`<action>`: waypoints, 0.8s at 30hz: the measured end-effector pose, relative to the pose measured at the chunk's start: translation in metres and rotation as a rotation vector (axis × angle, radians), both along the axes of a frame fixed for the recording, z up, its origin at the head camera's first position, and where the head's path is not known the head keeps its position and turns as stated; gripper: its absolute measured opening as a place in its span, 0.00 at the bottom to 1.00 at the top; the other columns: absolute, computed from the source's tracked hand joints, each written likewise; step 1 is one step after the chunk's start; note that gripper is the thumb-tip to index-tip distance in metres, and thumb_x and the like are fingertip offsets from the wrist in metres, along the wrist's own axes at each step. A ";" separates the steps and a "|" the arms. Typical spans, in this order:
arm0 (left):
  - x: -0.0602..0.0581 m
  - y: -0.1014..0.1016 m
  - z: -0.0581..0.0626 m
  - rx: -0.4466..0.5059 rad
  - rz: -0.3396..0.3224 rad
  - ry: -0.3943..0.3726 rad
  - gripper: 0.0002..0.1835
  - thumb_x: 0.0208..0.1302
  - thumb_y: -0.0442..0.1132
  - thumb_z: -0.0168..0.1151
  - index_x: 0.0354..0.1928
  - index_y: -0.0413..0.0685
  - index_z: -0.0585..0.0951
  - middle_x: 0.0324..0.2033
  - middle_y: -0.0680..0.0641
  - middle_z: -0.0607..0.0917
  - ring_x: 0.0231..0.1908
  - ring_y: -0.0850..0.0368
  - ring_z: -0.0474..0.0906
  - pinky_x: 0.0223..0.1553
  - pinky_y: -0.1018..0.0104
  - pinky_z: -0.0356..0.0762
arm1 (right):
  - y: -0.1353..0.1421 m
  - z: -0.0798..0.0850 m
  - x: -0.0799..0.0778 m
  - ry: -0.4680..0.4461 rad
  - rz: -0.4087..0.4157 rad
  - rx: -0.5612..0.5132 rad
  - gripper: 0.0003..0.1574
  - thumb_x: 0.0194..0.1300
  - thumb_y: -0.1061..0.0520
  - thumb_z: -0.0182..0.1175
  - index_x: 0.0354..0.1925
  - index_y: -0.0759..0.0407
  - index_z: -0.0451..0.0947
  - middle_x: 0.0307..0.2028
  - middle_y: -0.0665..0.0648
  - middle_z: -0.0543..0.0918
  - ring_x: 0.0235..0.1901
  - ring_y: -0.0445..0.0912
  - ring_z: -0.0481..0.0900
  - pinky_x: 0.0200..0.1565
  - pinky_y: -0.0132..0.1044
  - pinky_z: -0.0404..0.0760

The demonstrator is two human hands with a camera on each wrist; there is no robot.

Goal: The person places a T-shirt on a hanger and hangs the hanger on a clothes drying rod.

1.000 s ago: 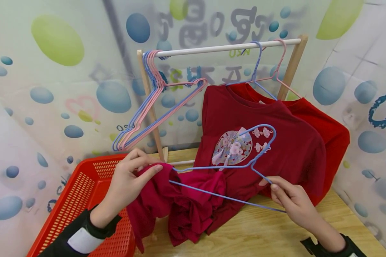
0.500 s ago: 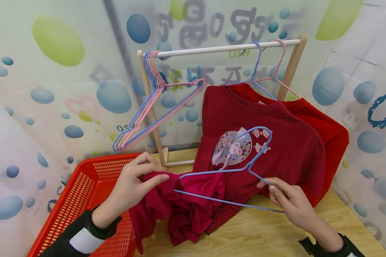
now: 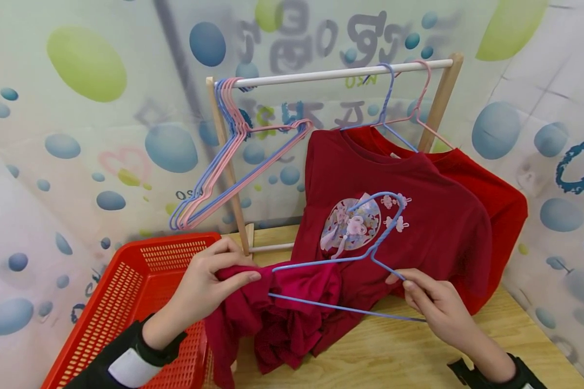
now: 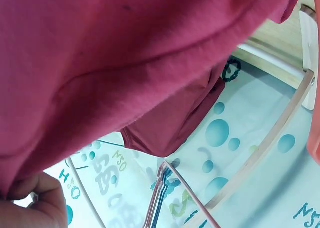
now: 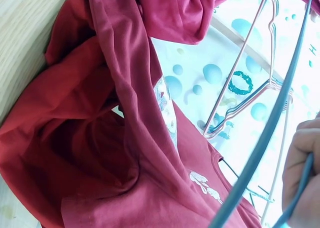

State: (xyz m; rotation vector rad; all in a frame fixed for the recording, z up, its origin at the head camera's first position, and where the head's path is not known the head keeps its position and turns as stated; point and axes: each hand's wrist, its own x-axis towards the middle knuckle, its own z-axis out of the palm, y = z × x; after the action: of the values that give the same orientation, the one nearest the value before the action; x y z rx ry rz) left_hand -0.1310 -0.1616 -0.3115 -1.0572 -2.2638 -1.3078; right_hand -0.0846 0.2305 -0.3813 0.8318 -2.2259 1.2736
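Observation:
Between thumb and fingers my left hand (image 3: 206,289) pinches the edge of a crumpled dark pink-red garment (image 3: 304,327). Its cloth (image 4: 130,68) fills much of the left wrist view, with the curled left fingers (image 4: 45,200) at the lower corner. A blue clothes hanger (image 3: 385,232) is gripped at its right shoulder by my right hand (image 3: 435,305). The hanger's left end is hidden in the cloth beside my left fingertips. In the right wrist view, the blue hanger wire (image 5: 265,133) crosses in front, with right fingers (image 5: 305,170) curled round another stretch of it.
A rack's white rail (image 3: 302,76) carries several blue and pink hangers (image 3: 238,129) at its left end. At the right hang a dark red shirt (image 3: 433,205) and a brighter red garment (image 3: 506,216). A red basket (image 3: 102,302) stands left on the wooden table (image 3: 394,356).
My left hand has shifted right and slightly down, carrying the garment's edge. The blue hanger has moved a little left, its left end lower. My right hand keeps its grip.

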 end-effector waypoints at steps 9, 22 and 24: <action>0.001 0.001 -0.005 0.011 0.017 -0.006 0.07 0.54 0.37 0.70 0.35 0.55 0.87 0.30 0.60 0.76 0.33 0.63 0.71 0.30 0.69 0.69 | -0.003 0.000 0.001 -0.030 -0.057 0.041 0.23 0.63 0.76 0.50 0.46 0.53 0.77 0.18 0.38 0.63 0.17 0.29 0.59 0.20 0.25 0.61; 0.001 0.007 -0.009 0.004 -0.040 0.019 0.04 0.53 0.37 0.71 0.32 0.52 0.88 0.30 0.60 0.76 0.32 0.66 0.73 0.32 0.71 0.70 | -0.010 -0.006 -0.002 0.074 -0.006 0.017 0.29 0.55 0.81 0.53 0.48 0.57 0.78 0.19 0.40 0.64 0.19 0.27 0.58 0.20 0.21 0.58; 0.002 0.007 -0.009 -0.002 -0.034 0.039 0.04 0.53 0.37 0.71 0.32 0.52 0.88 0.29 0.61 0.77 0.32 0.66 0.73 0.33 0.71 0.70 | -0.011 -0.005 -0.003 0.079 -0.004 0.011 0.29 0.55 0.81 0.53 0.48 0.57 0.78 0.19 0.40 0.63 0.19 0.27 0.58 0.20 0.21 0.58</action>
State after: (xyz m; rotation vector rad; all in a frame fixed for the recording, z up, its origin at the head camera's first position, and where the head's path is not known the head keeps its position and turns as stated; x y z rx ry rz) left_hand -0.1291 -0.1542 -0.3206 -1.1174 -2.2288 -1.2871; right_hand -0.0875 0.2194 -0.3864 0.8656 -2.1735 1.2069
